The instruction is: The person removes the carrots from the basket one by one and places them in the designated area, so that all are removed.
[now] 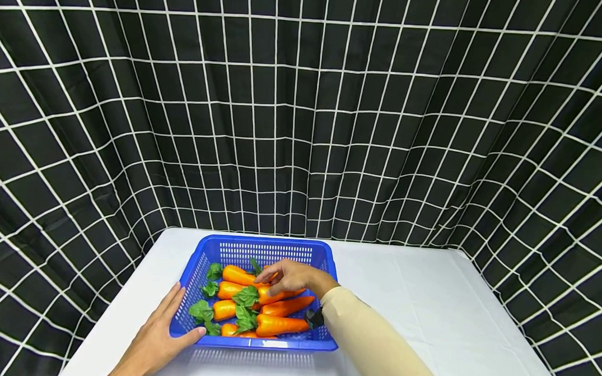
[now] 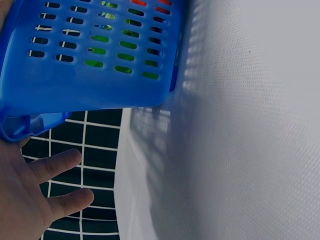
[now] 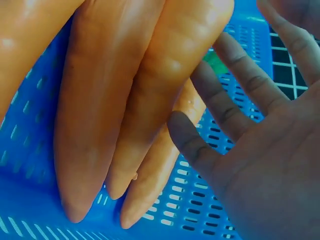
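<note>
A blue plastic basket [image 1: 254, 343] holds several orange carrots with green leafy tops. In the head view my right hand [image 1: 294, 276] is over the carrots in its back middle, thumb close to one carrot [image 1: 265, 294]. The right wrist view shows three loosely extended fingers of the right hand [image 3: 260, 125] beside the thick end of a carrot [image 3: 167, 75]; whether they touch it I cannot tell. At the basket's front left corner rests my left hand [image 1: 159, 336], thumb near the front rim and fingers along the left side. Two fingers of the left hand [image 2: 25, 195] stick out straight.
A white-covered table [image 1: 412, 305] carries the basket and extends to its right. Black curtain with a white grid [image 1: 303, 126] surrounds the table at the back and sides. A dark object [image 1: 314, 319] lies inside the basket's right side, partly under the right wrist.
</note>
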`<action>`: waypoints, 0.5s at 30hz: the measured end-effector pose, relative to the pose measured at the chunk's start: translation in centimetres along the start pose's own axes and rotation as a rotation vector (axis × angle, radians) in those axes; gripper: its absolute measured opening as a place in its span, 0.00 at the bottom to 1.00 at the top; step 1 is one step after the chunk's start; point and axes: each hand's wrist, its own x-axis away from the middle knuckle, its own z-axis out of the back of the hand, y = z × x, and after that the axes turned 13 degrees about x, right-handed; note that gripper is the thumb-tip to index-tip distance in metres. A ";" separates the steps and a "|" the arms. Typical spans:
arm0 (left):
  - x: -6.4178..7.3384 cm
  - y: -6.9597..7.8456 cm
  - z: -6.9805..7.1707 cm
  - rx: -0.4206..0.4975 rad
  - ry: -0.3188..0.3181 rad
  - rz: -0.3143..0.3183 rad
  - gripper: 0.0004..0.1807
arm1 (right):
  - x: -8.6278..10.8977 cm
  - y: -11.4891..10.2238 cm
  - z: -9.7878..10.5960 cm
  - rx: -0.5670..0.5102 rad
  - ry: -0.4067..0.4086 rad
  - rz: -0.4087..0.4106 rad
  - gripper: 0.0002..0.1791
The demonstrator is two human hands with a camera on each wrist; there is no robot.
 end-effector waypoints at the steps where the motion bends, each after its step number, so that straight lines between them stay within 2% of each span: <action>1: 0.0 0.0 0.0 -0.001 0.002 -0.002 0.58 | 0.0 0.0 0.0 0.008 -0.003 -0.006 0.19; 9: -0.1 -0.1 0.0 -0.018 -0.009 0.010 0.58 | 0.0 0.0 0.0 0.055 -0.028 -0.052 0.21; 15: -0.1 -0.1 -0.1 -0.024 -0.008 0.013 0.58 | -0.1 0.3 -0.3 0.177 -0.026 -0.064 0.24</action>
